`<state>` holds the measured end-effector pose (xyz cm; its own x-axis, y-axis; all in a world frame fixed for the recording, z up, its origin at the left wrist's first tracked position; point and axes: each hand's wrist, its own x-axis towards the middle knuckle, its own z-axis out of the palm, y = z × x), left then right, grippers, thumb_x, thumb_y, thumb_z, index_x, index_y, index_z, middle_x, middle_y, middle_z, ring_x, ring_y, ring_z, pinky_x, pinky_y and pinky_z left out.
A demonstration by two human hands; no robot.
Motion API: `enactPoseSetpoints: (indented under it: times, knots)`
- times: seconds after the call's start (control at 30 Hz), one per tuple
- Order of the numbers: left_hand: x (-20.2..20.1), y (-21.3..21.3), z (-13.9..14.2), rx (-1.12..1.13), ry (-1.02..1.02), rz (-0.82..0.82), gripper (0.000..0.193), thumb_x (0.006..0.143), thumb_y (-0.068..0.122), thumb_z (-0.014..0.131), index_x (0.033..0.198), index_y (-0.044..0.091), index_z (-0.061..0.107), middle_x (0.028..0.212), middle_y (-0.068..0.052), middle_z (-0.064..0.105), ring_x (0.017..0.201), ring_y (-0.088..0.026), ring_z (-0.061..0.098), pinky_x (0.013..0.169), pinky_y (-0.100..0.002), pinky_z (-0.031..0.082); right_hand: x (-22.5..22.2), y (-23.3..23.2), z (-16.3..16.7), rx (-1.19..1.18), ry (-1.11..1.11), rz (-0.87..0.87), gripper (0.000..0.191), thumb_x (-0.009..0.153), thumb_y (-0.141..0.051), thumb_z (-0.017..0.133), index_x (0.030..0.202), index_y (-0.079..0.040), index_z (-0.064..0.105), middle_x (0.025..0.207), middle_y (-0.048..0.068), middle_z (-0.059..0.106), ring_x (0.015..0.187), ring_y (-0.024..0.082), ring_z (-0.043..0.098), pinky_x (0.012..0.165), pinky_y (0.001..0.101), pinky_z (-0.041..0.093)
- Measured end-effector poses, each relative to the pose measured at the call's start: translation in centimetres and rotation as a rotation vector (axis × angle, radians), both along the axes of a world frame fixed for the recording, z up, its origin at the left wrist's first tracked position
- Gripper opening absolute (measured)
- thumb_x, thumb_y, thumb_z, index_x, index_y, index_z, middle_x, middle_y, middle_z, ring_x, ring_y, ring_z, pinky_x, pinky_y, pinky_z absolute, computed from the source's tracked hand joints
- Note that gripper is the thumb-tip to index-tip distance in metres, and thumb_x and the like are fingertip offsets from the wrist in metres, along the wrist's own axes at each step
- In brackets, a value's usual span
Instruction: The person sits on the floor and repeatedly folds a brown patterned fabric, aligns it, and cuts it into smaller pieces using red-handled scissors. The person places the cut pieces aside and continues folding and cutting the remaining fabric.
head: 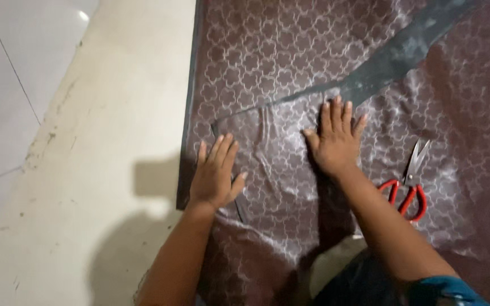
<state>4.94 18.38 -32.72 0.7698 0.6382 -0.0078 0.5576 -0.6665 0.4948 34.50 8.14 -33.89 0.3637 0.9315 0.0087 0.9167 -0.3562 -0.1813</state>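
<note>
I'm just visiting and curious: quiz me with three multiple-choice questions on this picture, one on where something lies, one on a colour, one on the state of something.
1. Where do the scissors lie?
A. right of the right hand
B. under the left hand
C. on the bare floor

2. What colour are the scissors' handles?
A. blue
B. red
C. black

3. How are the two hands?
A. clenched in fists
B. gripping the scissors
C. pressed flat on the patterned fabric

Answers: 1 A, they rest on the fabric beside the right forearm. 2 B, both loops are red. 3 C, fingers are spread, palms down.
</note>
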Motion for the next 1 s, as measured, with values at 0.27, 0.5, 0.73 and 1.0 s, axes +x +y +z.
enactPoseSetpoints:
  times: [0.27,0.5,0.73,1.0]
  knots:
    - [0.1,0.1,-1.0,0.069,-0.049,0.005,0.071,0.088,0.028,0.066,0.147,-0.004,0.045,0.158,-0.022,0.039,0.147,-0.037,0.036,0.122,-0.058,0.018,-6.8,-2.4,-0.5,-0.134,0.066,0.146,0.075,0.101,-0.06,0.039,0.16,-0.014,0.033,0.169,0.011,0.025,0.155,0.035,0.017,0.123,0.0606,0.005]
    - [1.3,-2.1,-3.0,-0.082,-0.27,0.614,0.036,0.099,0.013,0.058,0.131,-0.002,0.057,0.139,-0.023,0.057,0.132,-0.041,0.054,0.116,-0.047,0.043,-6.5,-1.9,-0.7,-0.105,0.059,0.139,0.076,0.099,-0.061,0.04,0.16,-0.017,0.031,0.169,0.009,0.024,0.156,0.033,0.017,0.123,0.0599,0.005]
    - [2.2,-6.3,-1.3,-0.52,-0.281,0.918,0.046,0.081,0.016,0.074,0.117,-0.006,0.057,0.11,-0.024,0.067,0.101,-0.035,0.068,0.089,-0.043,0.053,-6.1,-0.9,0.8,-0.052,0.076,0.182,0.084,0.091,-0.062,0.055,0.157,-0.014,0.037,0.165,0.013,0.03,0.151,0.038,0.023,0.117,0.0621,0.007]
    - [1.1,-6.4,-1.9,-0.692,-0.545,0.748,0.039,0.095,0.023,0.062,0.123,-0.004,0.069,0.123,-0.021,0.073,0.115,-0.028,0.069,0.1,-0.036,0.05,-14.8,-4.9,4.2,0.106,0.7,0.116,0.072,0.07,-0.037,0.09,0.124,-0.004,0.057,0.11,0.02,0.06,0.102,0.037,0.063,0.086,0.0455,0.052]
